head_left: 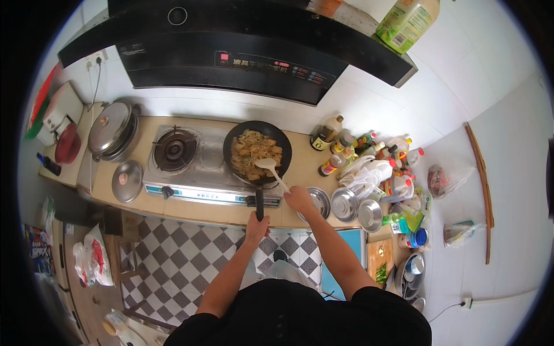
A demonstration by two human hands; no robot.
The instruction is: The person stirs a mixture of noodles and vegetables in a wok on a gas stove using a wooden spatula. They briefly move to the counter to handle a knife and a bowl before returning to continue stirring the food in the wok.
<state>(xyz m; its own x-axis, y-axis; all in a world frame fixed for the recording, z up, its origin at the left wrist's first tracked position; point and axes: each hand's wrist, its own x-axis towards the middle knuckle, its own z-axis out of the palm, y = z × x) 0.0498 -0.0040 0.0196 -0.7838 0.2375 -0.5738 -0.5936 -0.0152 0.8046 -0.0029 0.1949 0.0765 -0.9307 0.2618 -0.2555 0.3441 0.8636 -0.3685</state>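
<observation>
A black frying pan (285,145) sits over the right burner of a two-burner gas stove (212,142). My left hand (258,227) grips the end of its black handle (259,205). Inside the pan lies a mix of bean sprouts and browned chunks (256,149), possibly tofu. My right hand (299,200) holds a pale spatula or spoon (266,163) by its handle, and its head rests on the food at the pan's right side. What lies under the pan is hidden.
Several steel bowls (345,205) stand right of the stove, before crowded sauce bottles (326,133). A cutting board (380,255) holds chopped greens. Left are a lidded steel pot (111,127) and a loose lid (127,181). A black range hood (233,56) overhangs the stove.
</observation>
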